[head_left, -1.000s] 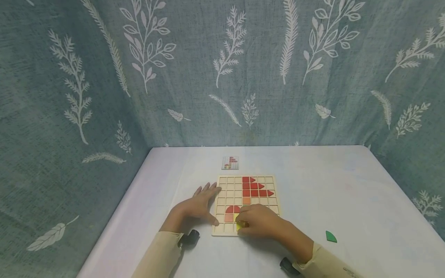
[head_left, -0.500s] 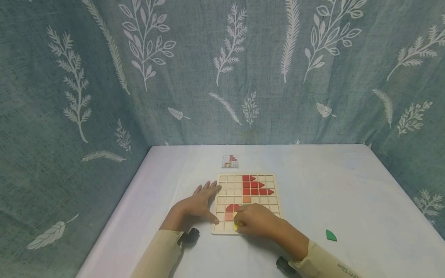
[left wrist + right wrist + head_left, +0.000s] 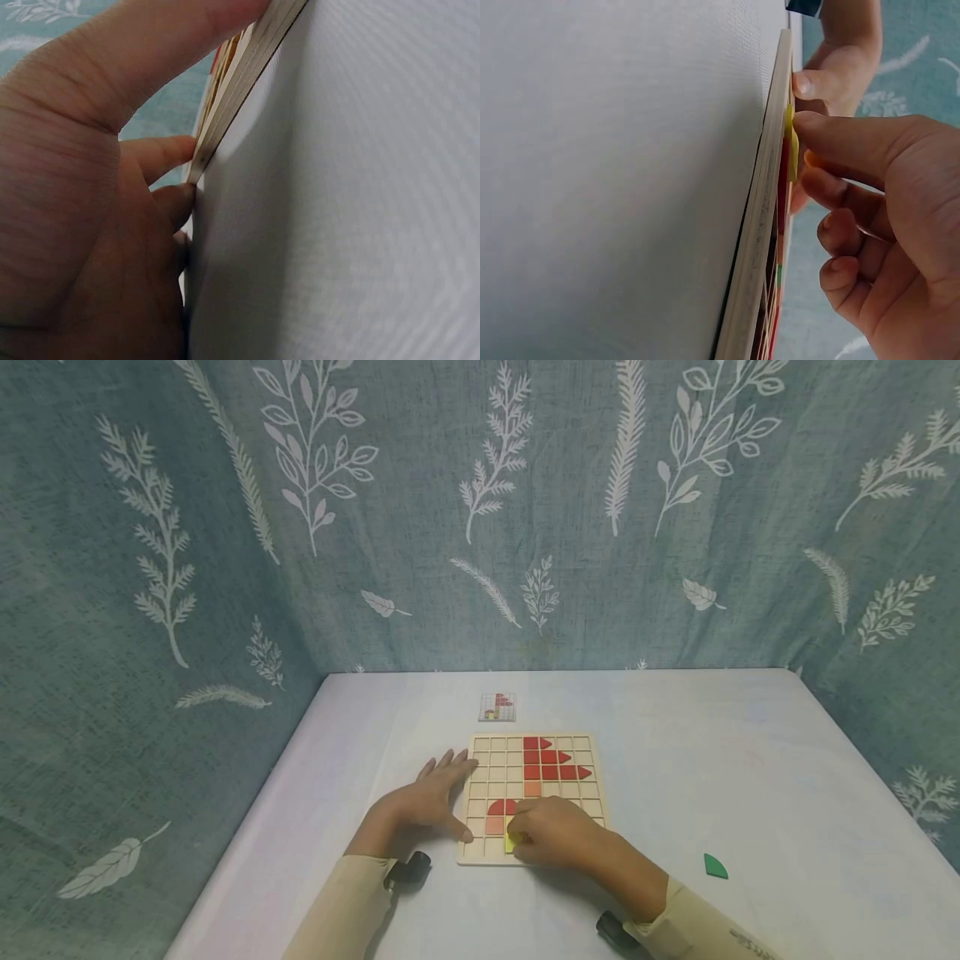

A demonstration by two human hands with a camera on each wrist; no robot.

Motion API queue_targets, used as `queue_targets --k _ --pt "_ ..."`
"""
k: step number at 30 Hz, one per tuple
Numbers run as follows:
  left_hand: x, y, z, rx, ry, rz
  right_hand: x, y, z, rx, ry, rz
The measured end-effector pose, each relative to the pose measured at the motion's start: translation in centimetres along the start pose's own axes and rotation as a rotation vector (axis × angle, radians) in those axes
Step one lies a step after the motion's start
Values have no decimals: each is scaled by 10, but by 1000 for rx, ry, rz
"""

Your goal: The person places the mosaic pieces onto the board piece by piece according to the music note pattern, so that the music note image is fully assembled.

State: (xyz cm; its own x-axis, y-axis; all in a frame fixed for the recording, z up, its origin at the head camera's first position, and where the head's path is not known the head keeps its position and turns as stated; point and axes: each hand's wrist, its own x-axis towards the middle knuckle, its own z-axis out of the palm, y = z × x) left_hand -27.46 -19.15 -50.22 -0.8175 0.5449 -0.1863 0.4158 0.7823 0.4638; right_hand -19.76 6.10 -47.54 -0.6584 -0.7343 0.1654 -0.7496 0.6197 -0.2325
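Observation:
A wooden grid board [image 3: 480, 852] lies on the white table, with red pieces [image 3: 549, 758] in its upper right cells and an orange square [image 3: 532, 788] below them. Lower left sit a red rounded piece [image 3: 497, 808] and a salmon square [image 3: 494, 826]. My right hand [image 3: 558, 833] pinches a yellow tile [image 3: 793, 154] at the board's lower middle; the tile stands slightly raised from the board in the right wrist view. My left hand [image 3: 427, 802] rests with spread fingers at the board's left edge, thumb and fingertips touching it. Cells under my right hand are hidden.
Behind the board lies a small pattern card [image 3: 497, 707] showing a similar coloured design. A green quarter-round piece [image 3: 716, 866] lies alone on the table to the right. Teal leaf-patterned cloth [image 3: 525, 527] hangs behind and at both sides.
My right hand has shifted slightly left on the board's lower middle with the yellow tile, then stayed nearly in place. The left hand has not moved.

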Motion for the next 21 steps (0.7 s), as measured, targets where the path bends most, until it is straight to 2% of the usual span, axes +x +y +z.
queue_targets --k 10,16,21 --pt "-1 4 -1 6 -5 -11 1 -2 0 47 -12 -39" --pt "-1 3 -2 3 -1 7 2 -1 2 37 -17 -14" --pt "-1 4 -3 6 -6 -6 4 0 3 13 -12 -2"
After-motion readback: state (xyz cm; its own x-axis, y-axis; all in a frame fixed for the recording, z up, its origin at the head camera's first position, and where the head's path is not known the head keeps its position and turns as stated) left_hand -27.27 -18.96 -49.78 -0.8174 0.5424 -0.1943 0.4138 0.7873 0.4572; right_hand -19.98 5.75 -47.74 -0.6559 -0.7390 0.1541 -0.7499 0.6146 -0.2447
